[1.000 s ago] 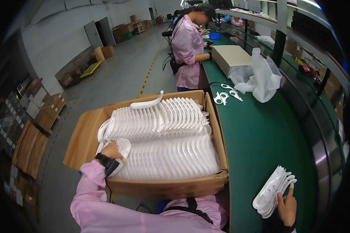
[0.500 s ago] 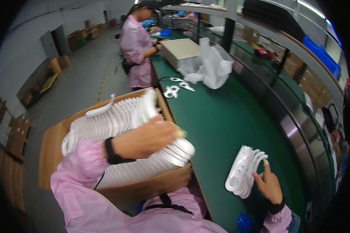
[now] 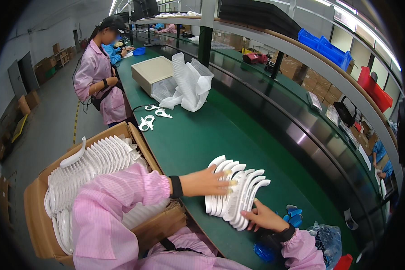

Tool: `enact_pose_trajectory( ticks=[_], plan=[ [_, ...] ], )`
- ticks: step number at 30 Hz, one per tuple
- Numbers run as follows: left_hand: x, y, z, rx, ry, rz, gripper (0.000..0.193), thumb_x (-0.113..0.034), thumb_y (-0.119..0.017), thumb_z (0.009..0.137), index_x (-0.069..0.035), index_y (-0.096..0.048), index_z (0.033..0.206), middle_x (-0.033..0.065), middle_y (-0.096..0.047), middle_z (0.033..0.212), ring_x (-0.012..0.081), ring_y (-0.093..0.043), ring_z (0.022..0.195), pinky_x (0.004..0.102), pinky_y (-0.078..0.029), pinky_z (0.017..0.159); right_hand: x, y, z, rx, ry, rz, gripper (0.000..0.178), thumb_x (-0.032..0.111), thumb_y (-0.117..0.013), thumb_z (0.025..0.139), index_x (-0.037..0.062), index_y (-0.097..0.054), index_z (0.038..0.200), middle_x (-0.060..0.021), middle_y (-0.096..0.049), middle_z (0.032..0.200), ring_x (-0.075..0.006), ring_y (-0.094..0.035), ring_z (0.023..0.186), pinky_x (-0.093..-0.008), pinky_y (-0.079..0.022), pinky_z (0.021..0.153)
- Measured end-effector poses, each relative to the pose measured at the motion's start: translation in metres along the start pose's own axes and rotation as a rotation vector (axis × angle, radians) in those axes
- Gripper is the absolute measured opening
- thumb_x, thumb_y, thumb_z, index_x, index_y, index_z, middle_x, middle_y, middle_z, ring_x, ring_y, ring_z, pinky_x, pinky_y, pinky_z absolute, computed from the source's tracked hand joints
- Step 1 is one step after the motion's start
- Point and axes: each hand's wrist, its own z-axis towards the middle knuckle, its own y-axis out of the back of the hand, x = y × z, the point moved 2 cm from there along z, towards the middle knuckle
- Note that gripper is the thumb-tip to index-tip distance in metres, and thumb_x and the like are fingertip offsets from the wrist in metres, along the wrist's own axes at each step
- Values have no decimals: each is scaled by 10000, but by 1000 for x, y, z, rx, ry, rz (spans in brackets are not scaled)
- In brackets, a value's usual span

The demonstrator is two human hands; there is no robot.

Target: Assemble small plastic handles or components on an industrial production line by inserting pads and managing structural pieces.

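A row of white curved plastic shells (image 3: pixel 231 209), shaped like handles, stands on edge on the green bench. My left hand (image 3: pixel 204 182) reaches across them from the left, its fingers laid over the shells at the left end and closed on them. Yellowish covers sit on its fingertips. My right hand (image 3: pixel 265 216) holds the right end of the row, thumb and fingers against the outermost shell. A cardboard box (image 3: pixel 36 209) to the left holds many more such white shells (image 3: pixel 94 159), packed in rows; my left sleeve hides part of them.
White ring-shaped parts (image 3: pixel 147 122) lie near the bench's left edge, before a beige case (image 3: pixel 153 74) and crumpled foam wrap (image 3: pixel 191 85). Small blue pieces (image 3: pixel 294 217) and a clear bag (image 3: pixel 326 238) lie by my right arm. Another person (image 3: pixel 94 83) stands beyond the box.
My left hand has moved from above the box to the bench with several shells, now beside the others there. My right hand has shifted against the row. The view has turned right.
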Motion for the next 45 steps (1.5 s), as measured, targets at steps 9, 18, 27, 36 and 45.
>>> enact_pose_trajectory(
  ticks=[9,18,27,36,45],
  plan=[
    [43,-26,-39,176,1063,-1190,803,-58,-534,828,16,-28,1447,272,-392,1342,282,-484,1146,389,-438,879,4,-2,16,-50,25,78,803,338,-605,886,-32,-86,1375,-140,-600,884,-184,-638,686,-256,-498,490],
    [51,-53,-1,-156,917,-1242,787,-383,-566,886,95,-196,1390,281,-203,1458,337,-200,1371,377,-180,1116,8,-5,-4,12,-80,-169,433,348,-511,936,-55,-535,1093,-146,-641,990,-208,-671,735,-285,-517,511],
    [-46,149,-253,-327,1778,-996,509,-293,-596,893,-50,-456,1318,153,-554,1207,231,-533,1096,353,-448,906,71,-12,-72,-37,206,-479,338,146,-597,893,-66,-558,1153,-52,-571,699,-90,-482,607,-248,-422,565],
    [-273,193,-458,-39,2455,-876,902,-469,-765,658,81,-428,1290,250,-515,1260,264,-505,1172,324,-403,966,88,-21,-54,66,333,-663,277,119,-597,877,-68,-570,1080,-143,-502,622,-188,-448,524,-309,-393,525],
    [-317,127,-572,349,2598,-646,1158,-465,-820,471,58,-307,1367,241,-552,1206,331,-584,1042,343,-474,870,91,-30,-54,59,407,-667,286,118,-596,869,-65,-572,1087,-168,-526,627,-261,-493,522,-344,-401,528]
  ],
)
